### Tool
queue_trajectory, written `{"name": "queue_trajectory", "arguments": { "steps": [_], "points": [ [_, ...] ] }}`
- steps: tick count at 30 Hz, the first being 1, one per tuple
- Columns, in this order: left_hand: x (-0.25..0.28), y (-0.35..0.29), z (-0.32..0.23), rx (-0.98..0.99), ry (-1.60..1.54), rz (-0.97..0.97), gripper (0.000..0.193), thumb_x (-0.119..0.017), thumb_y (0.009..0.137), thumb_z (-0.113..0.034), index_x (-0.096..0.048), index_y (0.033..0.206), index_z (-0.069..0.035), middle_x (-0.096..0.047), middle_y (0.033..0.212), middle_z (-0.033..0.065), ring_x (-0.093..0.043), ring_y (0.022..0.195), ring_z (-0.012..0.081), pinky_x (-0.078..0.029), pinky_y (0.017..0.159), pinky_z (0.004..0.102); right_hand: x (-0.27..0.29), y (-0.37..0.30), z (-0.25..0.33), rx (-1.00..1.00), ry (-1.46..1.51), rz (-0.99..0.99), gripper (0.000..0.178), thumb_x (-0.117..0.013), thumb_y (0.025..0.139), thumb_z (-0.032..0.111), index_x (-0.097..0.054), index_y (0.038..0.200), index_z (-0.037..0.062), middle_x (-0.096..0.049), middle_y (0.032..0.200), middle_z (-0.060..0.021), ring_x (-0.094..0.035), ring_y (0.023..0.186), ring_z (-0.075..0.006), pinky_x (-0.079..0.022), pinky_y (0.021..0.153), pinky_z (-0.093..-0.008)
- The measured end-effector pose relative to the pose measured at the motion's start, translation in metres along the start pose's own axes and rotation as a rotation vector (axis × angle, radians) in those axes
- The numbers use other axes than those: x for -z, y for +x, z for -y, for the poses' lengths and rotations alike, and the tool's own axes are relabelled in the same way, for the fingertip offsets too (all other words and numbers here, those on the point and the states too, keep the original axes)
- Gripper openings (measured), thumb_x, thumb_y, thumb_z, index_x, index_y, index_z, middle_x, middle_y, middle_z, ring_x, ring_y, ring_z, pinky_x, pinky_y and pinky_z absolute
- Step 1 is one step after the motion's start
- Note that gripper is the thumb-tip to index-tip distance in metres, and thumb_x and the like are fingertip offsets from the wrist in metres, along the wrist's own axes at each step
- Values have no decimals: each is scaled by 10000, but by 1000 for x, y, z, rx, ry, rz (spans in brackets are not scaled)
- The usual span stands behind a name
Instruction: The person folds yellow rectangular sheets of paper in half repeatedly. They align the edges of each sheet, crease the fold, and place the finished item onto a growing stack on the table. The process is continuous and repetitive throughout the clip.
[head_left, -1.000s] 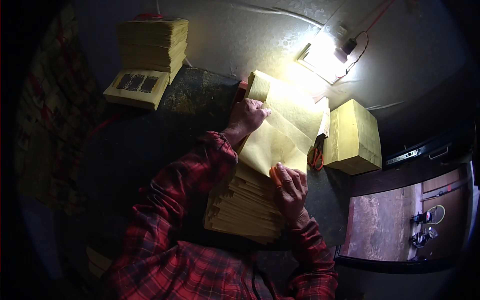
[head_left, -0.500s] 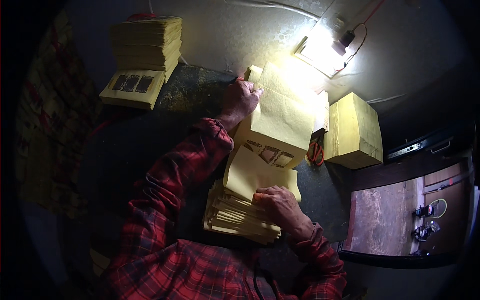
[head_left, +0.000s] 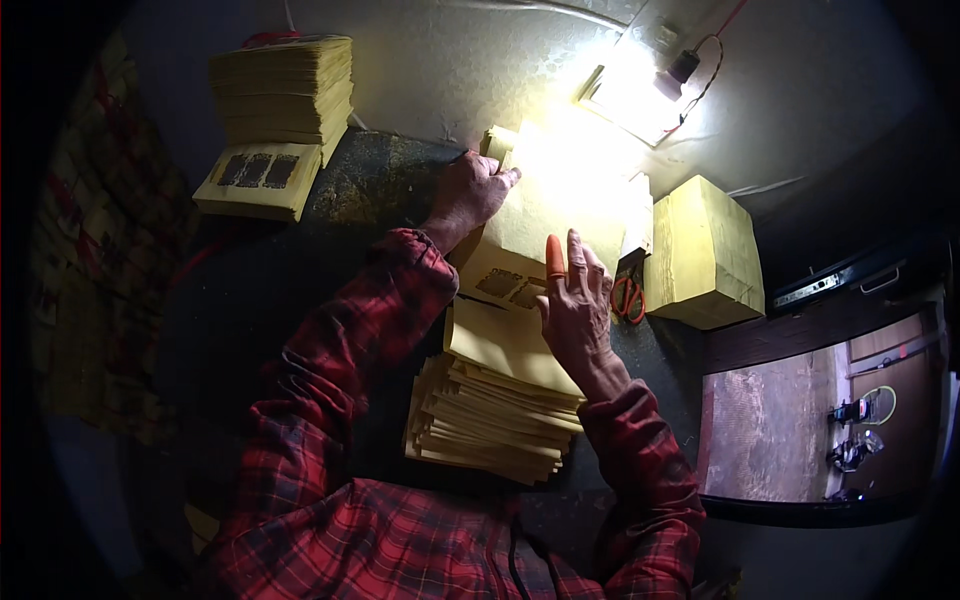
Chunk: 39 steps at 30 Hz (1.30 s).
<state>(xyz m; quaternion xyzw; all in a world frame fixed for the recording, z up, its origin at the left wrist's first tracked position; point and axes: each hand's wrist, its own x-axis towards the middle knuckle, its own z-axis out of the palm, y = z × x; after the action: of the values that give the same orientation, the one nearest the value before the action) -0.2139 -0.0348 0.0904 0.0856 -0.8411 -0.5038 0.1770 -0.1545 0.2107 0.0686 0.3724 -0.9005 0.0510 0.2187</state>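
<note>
In front of me lies a pile of pale yellow paper sheets (head_left: 520, 255), with dark printed frames along its near edge. My left hand (head_left: 470, 195) is closed at the far left edge of this pile, its bent fingers gripping the paper there. My right hand (head_left: 583, 318) rests over the pile's near right part with its fingers stretched and apart; an orange-red finger cover sits on one finger. Below is a second, loosely fanned stack of folded yellow sheets (head_left: 490, 420), nearest my body. Lamp glare washes out the far part of the upper pile.
A tall yellow paper stack (head_left: 285, 90) stands at the far left, behind a printed bundle (head_left: 255, 180). Right of the pile are orange-handled scissors (head_left: 628, 298) and a thick paper block (head_left: 705, 255). A lit bulb (head_left: 672, 82) hangs above; a screen (head_left: 800, 430) stands at the right.
My right hand has moved up and away from the near stack onto the upper pile, its fingers straightening. The upper sheet now lies flatter. My left hand stays at the far left edge.
</note>
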Motion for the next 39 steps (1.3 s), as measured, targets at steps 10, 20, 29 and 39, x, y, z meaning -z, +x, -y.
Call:
{"name": "queue_trajectory", "arguments": {
  "steps": [10,20,29,39],
  "points": [
    [2,-13,2,77,-169,108,448,-701,1022,-360,-664,761,3,-633,629,128,-612,619,176,-495,631,408,20,-54,17,146,-22,-159,238,-721,908,38,-767,1139,5,-760,1230,-137,-722,982,-269,-540,885,-448],
    [-4,-34,-3,-158,-54,-65,344,-732,1010,-263,-658,815,11,-643,701,164,-600,637,203,-498,657,413,22,-20,23,65,128,53,762,-786,874,54,-513,1584,107,-401,1625,-293,-522,1364,-422,-491,1104,-536],
    [2,-64,5,-25,-188,70,348,-742,972,-300,-684,808,1,-646,688,202,-638,625,326,-513,661,471,-18,2,-37,125,-116,-302,271,-710,933,66,-755,1196,20,-681,1397,-206,-656,1214,-360,-526,980,-511],
    [16,-161,29,73,-187,321,322,-746,938,-257,-668,792,19,-643,715,140,-636,659,212,-510,655,417,38,-58,12,-100,477,411,452,-735,982,253,-688,1340,-19,-663,1399,-253,-627,1226,-435,-488,1092,-489]
  ]
}}
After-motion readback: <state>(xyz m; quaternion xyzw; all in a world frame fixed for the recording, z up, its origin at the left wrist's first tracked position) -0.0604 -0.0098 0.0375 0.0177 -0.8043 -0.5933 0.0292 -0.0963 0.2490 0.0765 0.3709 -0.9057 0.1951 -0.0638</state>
